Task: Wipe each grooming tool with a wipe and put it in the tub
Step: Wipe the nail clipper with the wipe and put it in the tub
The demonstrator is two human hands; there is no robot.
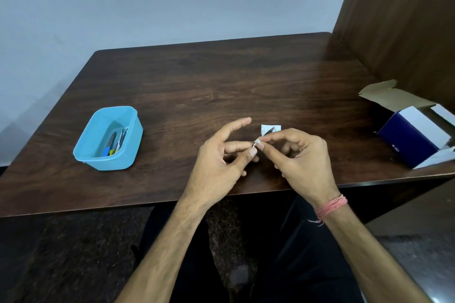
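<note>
Centre frame, both hands pinch one small white wipe (pixel 256 142): left hand (pixel 221 157) by thumb, forefinger straight, right hand (pixel 301 155) by curled fingertips. A torn white packet (pixel 270 128) lies just behind. Blue tub (pixel 85 145) at left holds several slim tools (pixel 115 142).

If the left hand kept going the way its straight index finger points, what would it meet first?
Probably nothing nearby: the left hand points its index finger up and right, passing left of the small white sachet. Beyond lies only bare dark wooden table, though depth is uncertain.
</note>
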